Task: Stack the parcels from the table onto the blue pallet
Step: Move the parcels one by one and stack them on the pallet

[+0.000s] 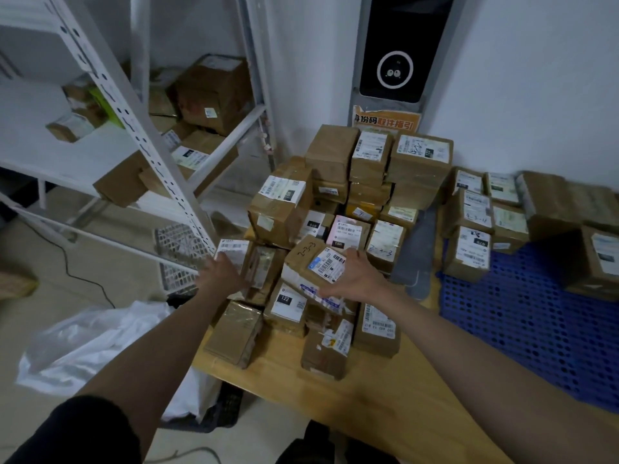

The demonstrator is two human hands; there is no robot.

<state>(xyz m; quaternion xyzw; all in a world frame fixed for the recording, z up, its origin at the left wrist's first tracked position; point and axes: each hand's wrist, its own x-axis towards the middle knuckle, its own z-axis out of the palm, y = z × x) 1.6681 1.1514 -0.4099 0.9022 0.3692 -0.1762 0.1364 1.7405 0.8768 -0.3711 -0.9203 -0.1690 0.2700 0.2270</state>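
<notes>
Two hands point(224, 271) on two parcels point(318, 266)

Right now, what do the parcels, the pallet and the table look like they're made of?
The parcels look like brown corrugated cardboard, matte, wrapped in glossy clear tape that catches the light, with white paper labels. The blue pallet looks like moulded plastic: uniform blue with a regular grid of holes. The table appears to be light wood or a wood-look laminate, smooth with a faint grain; the view cannot settle which.

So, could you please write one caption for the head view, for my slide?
Both hands reach into the parcel pile on the wooden table: left hand, right hand on a tilted parcel; blue pallet alongside.
</notes>
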